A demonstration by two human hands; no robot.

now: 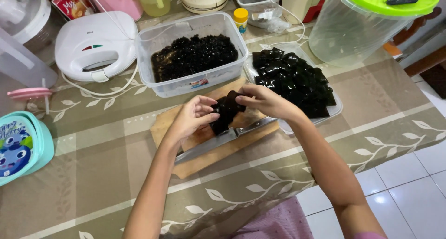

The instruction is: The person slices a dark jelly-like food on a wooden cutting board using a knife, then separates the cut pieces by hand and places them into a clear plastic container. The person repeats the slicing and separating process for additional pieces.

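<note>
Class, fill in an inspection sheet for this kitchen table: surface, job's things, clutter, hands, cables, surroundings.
Surface: table under a leaf-patterned cloth; wooden cutting board on it.
Job's things: black jelly piece held over the board; knife lying on the board; clear tub of small black cubes; tray of larger black pieces.
Clutter: white sandwich maker, teal box, small yellow-lidded jar, big green-lidded container.
Hands: left hand and right hand both grip the jelly.
Cables: white cord by the sandwich maker.
Surroundings: white tiled floor.

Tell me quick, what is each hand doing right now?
Left hand: closed on the black jelly piece above the cutting board.
Right hand: closed on the same piece.
</note>
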